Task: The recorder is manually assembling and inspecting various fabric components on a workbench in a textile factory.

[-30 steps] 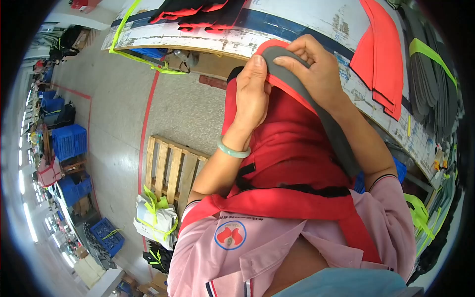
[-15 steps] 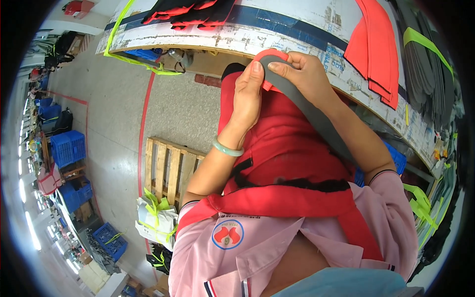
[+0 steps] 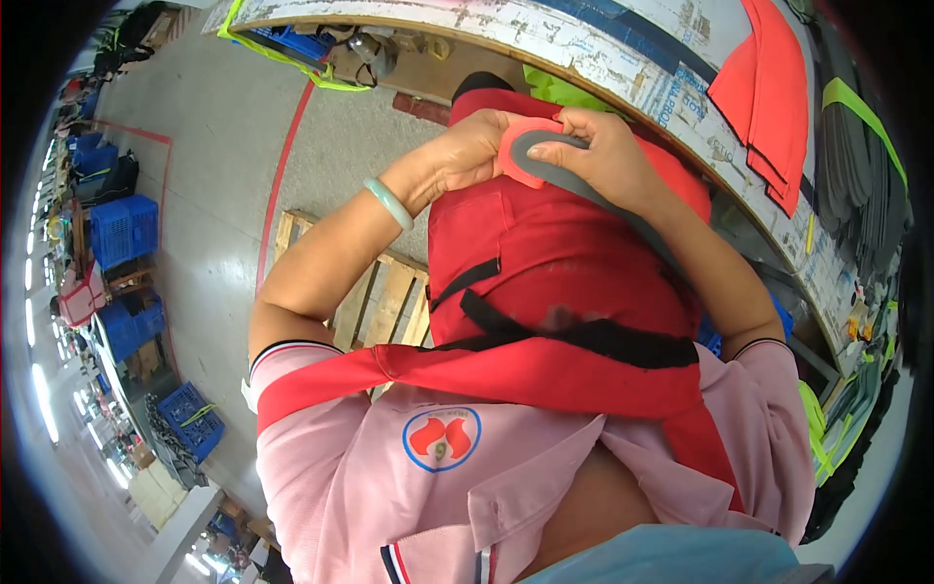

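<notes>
Between my hands, above my red apron, is a coral-red flat piece (image 3: 508, 156) with a rounded end. A long dark grey strip (image 3: 556, 175) lies on it, curving along the rounded end. My left hand (image 3: 469, 154), with a pale green bangle on its wrist, grips the coral edge from the left; its fingers are partly behind the piece. With thumb on top and fingers bent behind, my right hand (image 3: 611, 161) pinches the strip and coral piece together. The strip's tail runs down under my right forearm.
A worn white worktable (image 3: 516, 34) runs across the top and right. On it lie coral panels (image 3: 764, 107) and a stack of grey strips (image 3: 848, 165) under a yellow-green band. At left are a wooden pallet (image 3: 391, 300) and blue crates (image 3: 125, 231).
Both hands have come slightly lower with the piece. My left hand has turned sideways, its elbow swinging out left. The view has shifted, and the black-and-coral pieces on the table are out of sight.
</notes>
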The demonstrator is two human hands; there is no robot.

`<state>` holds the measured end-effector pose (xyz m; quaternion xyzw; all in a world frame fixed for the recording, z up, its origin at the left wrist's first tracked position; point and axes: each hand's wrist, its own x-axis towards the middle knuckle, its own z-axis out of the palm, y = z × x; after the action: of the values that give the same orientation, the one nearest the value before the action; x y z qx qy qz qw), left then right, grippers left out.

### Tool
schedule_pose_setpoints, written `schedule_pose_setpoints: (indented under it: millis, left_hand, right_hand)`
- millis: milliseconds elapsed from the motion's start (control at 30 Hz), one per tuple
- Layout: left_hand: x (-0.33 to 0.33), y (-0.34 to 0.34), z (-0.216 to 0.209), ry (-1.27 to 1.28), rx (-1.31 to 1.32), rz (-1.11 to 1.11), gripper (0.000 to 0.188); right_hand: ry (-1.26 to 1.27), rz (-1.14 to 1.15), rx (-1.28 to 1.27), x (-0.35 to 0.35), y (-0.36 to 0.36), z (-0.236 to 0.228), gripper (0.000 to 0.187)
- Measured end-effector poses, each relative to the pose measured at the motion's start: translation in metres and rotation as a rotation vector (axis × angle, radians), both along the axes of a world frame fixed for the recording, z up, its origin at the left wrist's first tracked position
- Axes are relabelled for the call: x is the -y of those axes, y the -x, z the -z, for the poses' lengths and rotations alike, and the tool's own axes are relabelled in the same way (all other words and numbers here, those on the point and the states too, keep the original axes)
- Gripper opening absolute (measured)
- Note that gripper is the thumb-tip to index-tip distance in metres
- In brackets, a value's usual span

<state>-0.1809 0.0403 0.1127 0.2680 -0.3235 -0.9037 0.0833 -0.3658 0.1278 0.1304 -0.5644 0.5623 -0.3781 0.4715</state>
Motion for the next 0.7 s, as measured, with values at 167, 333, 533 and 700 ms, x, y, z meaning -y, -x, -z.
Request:
schedule_pose_setpoints:
  millis: [167, 333, 533, 700]
  left_hand:
    - [-0.012, 0.001, -0.008, 0.413, 0.188, -0.061, 0.027]
    - [-0.013, -0.016, 0.005, -0.097, 0.017, -0.004, 0.03]
    - [-0.025, -0.018, 0.014, -0.043, -0.03, -0.047, 0.029]
    - [-0.023, -0.012, 0.014, 0.122, 0.036, -0.087, 0.027]
  right_hand:
    - [0.068, -0.018, -0.171, 0.0, -0.003, -0.006, 0.038]
    - [0.1, -0.047, -0.167, -0.005, -0.004, -0.004, 0.036]
    - [0.053, -0.086, -0.14, -0.007, -0.01, -0.008, 0.037]
    - [0.071, -0.088, -0.162, -0.002, -0.006, -0.007, 0.037]
